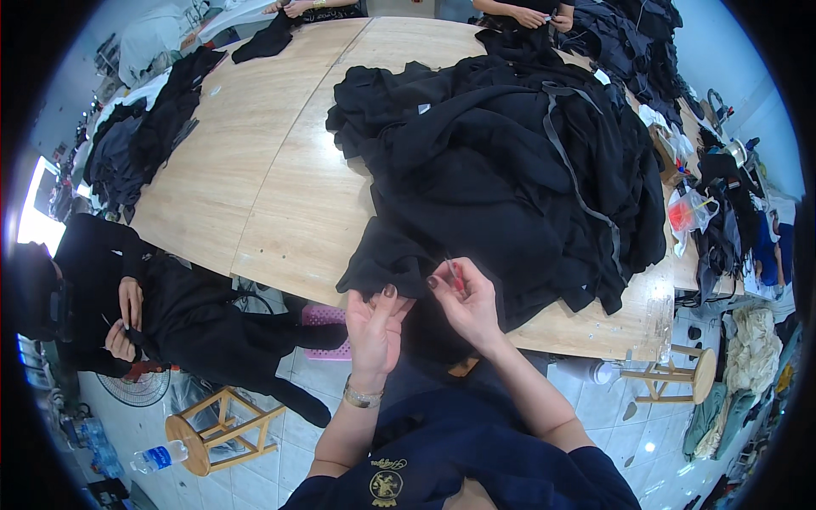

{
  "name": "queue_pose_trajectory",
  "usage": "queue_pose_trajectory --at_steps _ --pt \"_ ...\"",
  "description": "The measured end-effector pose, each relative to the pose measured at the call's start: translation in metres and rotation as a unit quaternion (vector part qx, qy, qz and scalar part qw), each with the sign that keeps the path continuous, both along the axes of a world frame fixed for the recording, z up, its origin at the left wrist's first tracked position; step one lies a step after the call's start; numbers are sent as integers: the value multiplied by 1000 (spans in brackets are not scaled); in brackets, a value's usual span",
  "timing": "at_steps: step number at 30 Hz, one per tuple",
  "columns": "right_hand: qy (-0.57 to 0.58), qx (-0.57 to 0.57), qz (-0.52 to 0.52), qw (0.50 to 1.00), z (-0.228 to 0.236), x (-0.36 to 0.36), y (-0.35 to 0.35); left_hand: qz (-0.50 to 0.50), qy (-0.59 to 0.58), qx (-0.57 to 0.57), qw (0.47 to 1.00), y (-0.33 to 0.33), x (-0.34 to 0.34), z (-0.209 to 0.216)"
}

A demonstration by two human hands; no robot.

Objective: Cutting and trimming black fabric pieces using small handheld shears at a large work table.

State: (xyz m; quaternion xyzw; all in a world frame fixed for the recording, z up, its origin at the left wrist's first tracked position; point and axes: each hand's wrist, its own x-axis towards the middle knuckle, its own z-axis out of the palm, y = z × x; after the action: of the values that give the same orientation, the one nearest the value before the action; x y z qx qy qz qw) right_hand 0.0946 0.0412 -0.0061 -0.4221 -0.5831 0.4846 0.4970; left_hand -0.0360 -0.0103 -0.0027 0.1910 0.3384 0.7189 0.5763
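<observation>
A black garment hangs over the table's near edge in front of me. My left hand has its thumb on top of the cloth and its fingers beneath, pinching the edge. Close beside it, my right hand is closed around small thread snips with a red handle. Their thin metal tip points away from me, over the black cloth. Part of the snips is hidden by my fingers. The garment joins a big heap of black clothes spread on the table beyond my hands.
The wooden table has more dark clothes at its far left. A seated co-worker handles black cloth at left; other people's hands show at the far edge. Wooden stools stand on the floor. A drink cup sits at right.
</observation>
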Motion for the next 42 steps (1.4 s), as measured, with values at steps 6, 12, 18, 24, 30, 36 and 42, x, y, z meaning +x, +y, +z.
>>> queue_pose_trajectory --at_steps 6,12,18,24,30,36,42 --pt "-12 -28 35 999 15 -8 -2 -4 10 13 1000 0 6 2" --pt "63 -56 17 996 7 -7 2 -4 -16 -7 1000 0 3 2" --pt "1 -57 31 998 10 -5 -2 7 -2 -1 1000 1 5 2" --pt "15 -46 24 999 10 -4 -8 14 -1 0 1000 1 6 3" --pt "-148 185 5 971 14 -1 -7 13 6 2 1000 -2 6 -6" --pt "-107 105 -30 988 10 -4 -10 9 -30 -11 999 0 11 7" --pt "-27 -40 -24 999 11 -2 -9 9 -35 -17 999 2 8 8"
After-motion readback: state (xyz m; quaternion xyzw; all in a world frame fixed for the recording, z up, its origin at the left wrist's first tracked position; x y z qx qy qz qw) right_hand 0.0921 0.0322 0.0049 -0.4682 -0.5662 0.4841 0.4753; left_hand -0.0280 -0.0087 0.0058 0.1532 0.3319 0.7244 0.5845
